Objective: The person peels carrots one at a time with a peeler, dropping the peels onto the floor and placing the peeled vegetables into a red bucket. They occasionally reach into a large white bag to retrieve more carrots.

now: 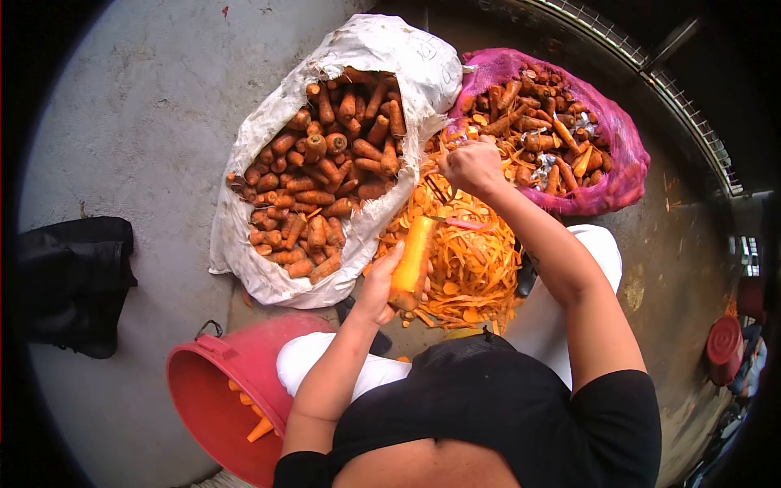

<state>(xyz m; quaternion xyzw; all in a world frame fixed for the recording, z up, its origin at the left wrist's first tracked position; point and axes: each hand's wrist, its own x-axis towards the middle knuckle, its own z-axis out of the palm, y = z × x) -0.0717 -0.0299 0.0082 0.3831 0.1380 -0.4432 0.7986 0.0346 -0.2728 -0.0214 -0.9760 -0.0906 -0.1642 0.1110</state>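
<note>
From the head camera, the left hand (381, 283) is wrapped around the lower end of a peeled, bright orange carrot (413, 250), holding it tilted over a heap of thin orange carrot peelings (476, 264) on the grey concrete floor (138, 122). The right hand (472, 167) is closed in a fist above the heap, apart from the carrot; what it grips is too small to tell. A white woven sack (268, 281) of unpeeled carrots lies just left, a pink mesh sack (630, 167) of carrots beyond, and a red plastic bucket (207, 382) sits beside the person's knee.
</note>
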